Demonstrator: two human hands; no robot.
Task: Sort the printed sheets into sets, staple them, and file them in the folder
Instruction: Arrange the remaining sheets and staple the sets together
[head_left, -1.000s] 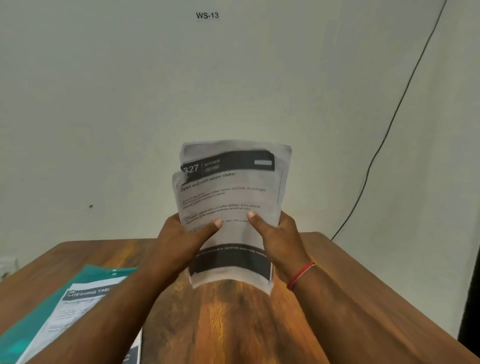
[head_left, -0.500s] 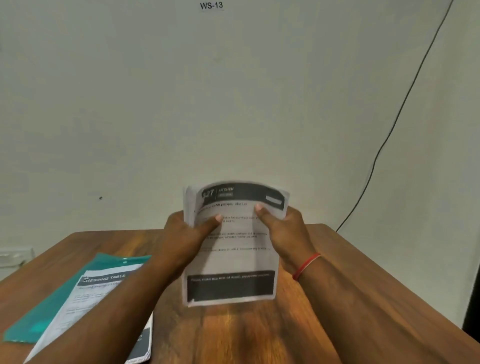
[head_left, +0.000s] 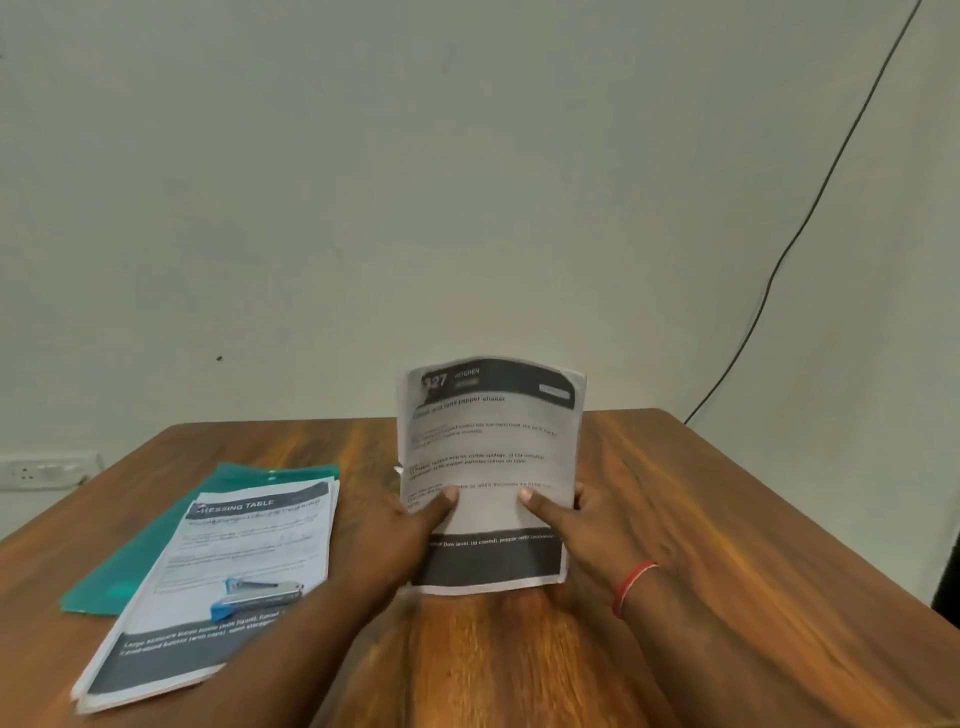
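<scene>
Above table (head_left: 727, 519): left hand (head_left: 402, 525), right hand (head_left: 582, 525) each pinch upright sheet set (head_left: 491, 467), thumbs on front.

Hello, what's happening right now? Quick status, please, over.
Left hand, right hand: both pinch the kitchen sheet set, upright over the table. Stapler idle on the left stack. Nothing in the way.
</scene>
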